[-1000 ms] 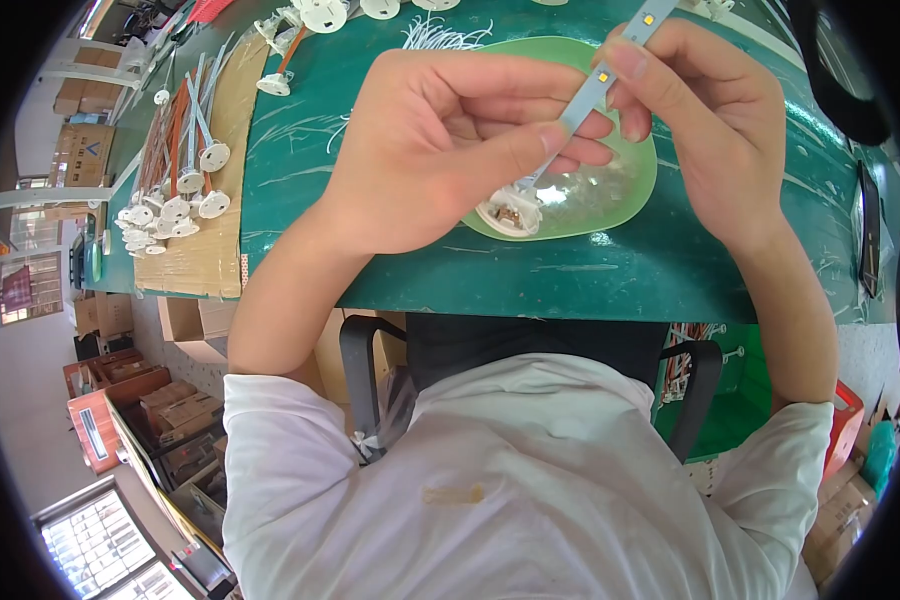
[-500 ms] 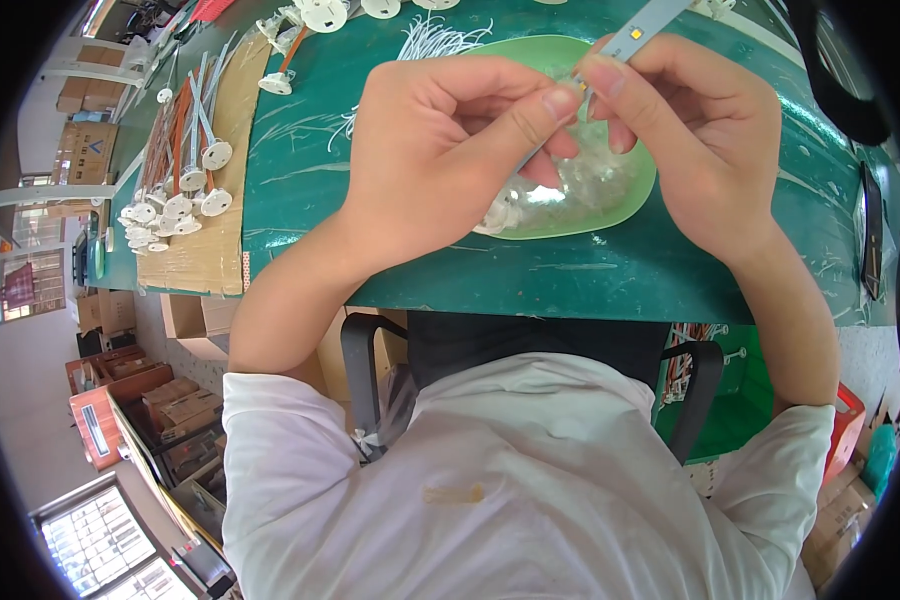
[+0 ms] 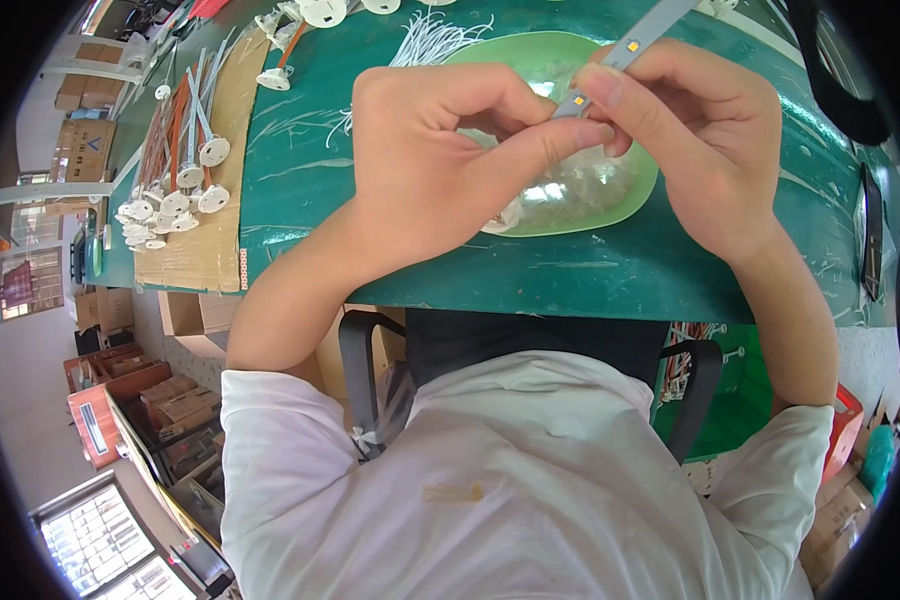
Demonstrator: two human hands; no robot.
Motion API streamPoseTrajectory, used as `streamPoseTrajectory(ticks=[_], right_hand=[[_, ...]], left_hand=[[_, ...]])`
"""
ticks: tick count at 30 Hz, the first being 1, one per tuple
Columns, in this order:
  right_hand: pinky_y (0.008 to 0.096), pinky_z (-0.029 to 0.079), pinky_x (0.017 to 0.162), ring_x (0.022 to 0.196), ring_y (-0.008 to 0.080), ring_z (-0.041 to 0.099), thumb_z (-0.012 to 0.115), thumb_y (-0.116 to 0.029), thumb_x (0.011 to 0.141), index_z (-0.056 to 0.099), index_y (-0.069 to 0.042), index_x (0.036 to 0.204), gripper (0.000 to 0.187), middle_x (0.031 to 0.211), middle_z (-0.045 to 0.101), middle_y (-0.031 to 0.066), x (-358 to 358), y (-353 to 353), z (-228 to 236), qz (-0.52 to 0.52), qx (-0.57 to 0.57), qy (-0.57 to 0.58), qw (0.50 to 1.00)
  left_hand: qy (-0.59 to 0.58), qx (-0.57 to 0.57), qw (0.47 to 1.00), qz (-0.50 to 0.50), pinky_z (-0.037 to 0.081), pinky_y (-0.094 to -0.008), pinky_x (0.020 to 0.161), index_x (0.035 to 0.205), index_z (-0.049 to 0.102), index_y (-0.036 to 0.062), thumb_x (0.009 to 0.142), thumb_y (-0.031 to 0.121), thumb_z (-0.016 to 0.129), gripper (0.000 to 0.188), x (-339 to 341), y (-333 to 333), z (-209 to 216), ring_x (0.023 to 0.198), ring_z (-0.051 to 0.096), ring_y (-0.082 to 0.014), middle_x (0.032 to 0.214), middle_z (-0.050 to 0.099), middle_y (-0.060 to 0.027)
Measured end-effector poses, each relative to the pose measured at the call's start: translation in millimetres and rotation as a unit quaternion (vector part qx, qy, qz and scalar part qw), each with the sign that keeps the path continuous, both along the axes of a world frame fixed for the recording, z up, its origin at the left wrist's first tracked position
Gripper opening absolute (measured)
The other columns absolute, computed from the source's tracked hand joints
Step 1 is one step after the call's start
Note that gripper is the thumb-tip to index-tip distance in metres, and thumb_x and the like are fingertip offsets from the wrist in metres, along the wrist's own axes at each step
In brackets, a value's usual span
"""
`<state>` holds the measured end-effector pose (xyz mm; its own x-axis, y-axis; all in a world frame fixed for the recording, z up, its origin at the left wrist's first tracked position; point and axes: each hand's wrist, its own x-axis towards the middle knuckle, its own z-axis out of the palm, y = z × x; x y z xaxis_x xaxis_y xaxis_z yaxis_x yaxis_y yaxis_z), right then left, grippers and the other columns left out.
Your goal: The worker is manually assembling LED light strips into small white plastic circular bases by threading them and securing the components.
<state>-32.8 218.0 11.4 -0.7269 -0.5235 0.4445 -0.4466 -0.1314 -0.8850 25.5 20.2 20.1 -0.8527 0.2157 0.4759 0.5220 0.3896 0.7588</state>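
Over a pale green bowl, both hands meet around a slim grey LED strip with small yellow chips, slanting from the top edge down between them. My right hand is closed, pinching the strip between thumb and fingers. My left hand is closed too, thumb and index finger at the strip's lower end, which disappears behind the thumb. Clear, shiny small pieces or plastic fill the bowl, too blurred to name. Behind it lies a bundle of white wires.
On the green table, a cardboard sheet at left carries several white round holders with grey and orange strips. A dark flat device lies at the right edge. Below are chair armrests and a green crate.
My left thumb has moved right and down along the strip, uncovering a yellow chip. The strip section that showed below my left hand is now hidden. My right hand has barely shifted.
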Motion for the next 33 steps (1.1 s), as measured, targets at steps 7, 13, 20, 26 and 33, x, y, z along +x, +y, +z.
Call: streamPoseTrajectory(ticks=[7,13,20,26,33], right_hand=[[0.0227,0.048,0.061,0.068,0.0104,0.058,0.062,-0.003,0.092,0.068,0.005,0.096,0.01,0.085,0.066,0.0079,-5,2,3,0.025,0.004,0.013,1.0],[0.0231,0.047,0.06,0.066,0.0106,0.057,0.062,-0.005,0.093,0.068,0.004,0.097,0.012,0.081,0.065,0.0071,-7,4,2,0.033,-0.006,-0.009,0.999],[0.0225,0.045,0.059,0.065,0.01,0.057,0.062,-0.007,0.093,0.069,0.004,0.097,0.013,0.078,0.066,0.006,-6,3,3,0.014,-0.005,-0.009,1.0],[0.0214,0.044,0.058,0.064,0.0092,0.056,0.063,-0.007,0.093,0.069,0.003,0.097,0.013,0.078,0.066,0.0055,-6,2,1,0.0,0.003,0.01,1.0],[0.0213,0.044,0.057,0.063,0.0086,0.056,0.062,-0.006,0.093,0.069,0.003,0.096,0.012,0.077,0.065,0.0046,-3,1,2,-0.022,0.005,0.03,0.999]], left_hand=[[-0.078,0.125,0.989,-0.004,0.045,-0.0192,0.05,0.074,0.071,0.0,0.088,0.014,0.072,0.02,0,5,-3,0.056,0.06,-0.004,0.063,0.068,-0.0037],[-0.117,0.117,0.985,-0.049,0.059,-0.0319,0.062,0.086,0.065,-0.0077,0.105,0.029,0.042,0.048,-4,-7,3,0.069,0.07,-0.0203,0.077,0.07,-0.0145],[-0.06,0.046,0.996,-0.046,0.057,-0.0265,0.066,0.092,0.067,-0.0084,0.093,0.003,0.063,0.012,-1,-5,3,0.073,0.069,-0.0162,0.08,0.07,-0.012],[-0.1,0.095,0.99,-0.006,0.052,-0.0217,0.058,0.091,0.07,-0.005,0.091,0.006,0.067,0.012,3,6,1,0.066,0.066,-0.0093,0.072,0.069,-0.0076],[-0.157,0.172,0.972,-0.024,0.055,-0.0247,0.057,0.098,0.068,-0.0056,0.094,0.01,0.063,0.016,4,8,6,0.062,0.066,-0.0119,0.074,0.069,-0.0093]])
